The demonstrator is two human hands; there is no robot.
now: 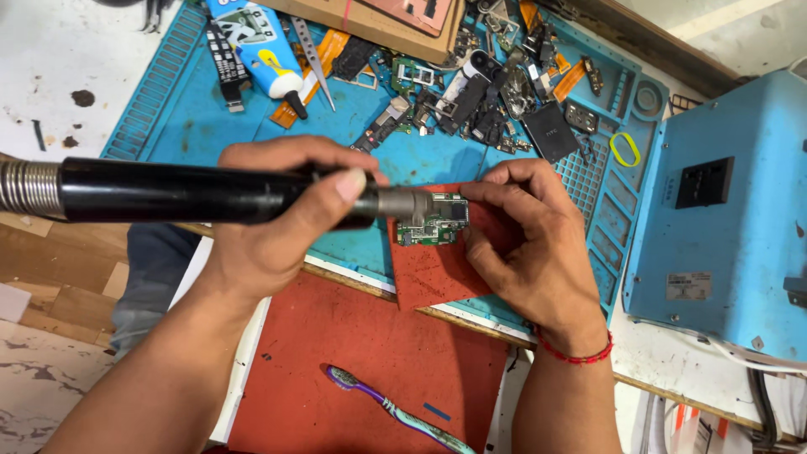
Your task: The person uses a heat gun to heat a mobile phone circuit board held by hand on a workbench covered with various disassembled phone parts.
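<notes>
Small green circuit board (434, 220) lies on red pad (429, 269) at desk (50, 50) edge, pinched by right hand (525, 244) fingers, w/ left hand (277, 214) gripping hot-air wand (193, 192), nozzle pointing right, tip at board's left edge.

A purple-and-green toothbrush (395, 410) lies on a red cloth (370, 353); a glue bottle (261, 46), tweezers (313, 57) and loose phone parts (487, 92) crowd the blue work mat (193, 118) beside a blue machine (723, 219).
</notes>
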